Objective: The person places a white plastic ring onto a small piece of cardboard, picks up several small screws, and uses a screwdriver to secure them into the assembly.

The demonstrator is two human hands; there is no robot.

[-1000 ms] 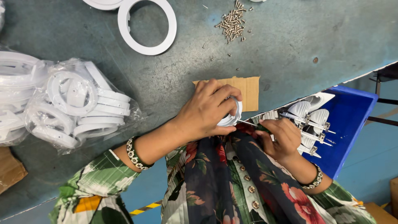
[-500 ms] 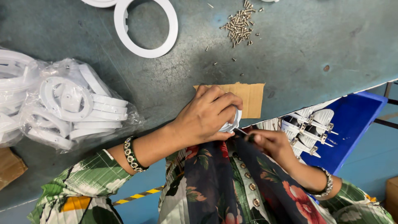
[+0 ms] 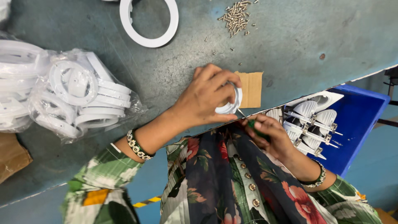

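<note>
My left hand (image 3: 207, 97) is shut on a small white round fitting (image 3: 230, 105), held at the near edge of the grey-green table (image 3: 298, 54). My right hand (image 3: 265, 132) sits just below it and grips a green-handled screwdriver (image 3: 252, 123), whose thin tip points up at the fitting. A small piece of brown cardboard (image 3: 252, 89) lies on the table right behind the fitting. Both wrists wear bracelets.
A pile of small screws (image 3: 236, 16) lies at the far side, with a few strays nearer. A large white ring (image 3: 149, 25) lies far left of them. A clear bag of white rings (image 3: 78, 99) sits at left. A blue bin (image 3: 360, 120) at right holds white clipped fittings (image 3: 311, 118).
My right hand has come away from the blue bin and up to the fitting with the screwdriver. My left hand has kept hold of the fitting.
</note>
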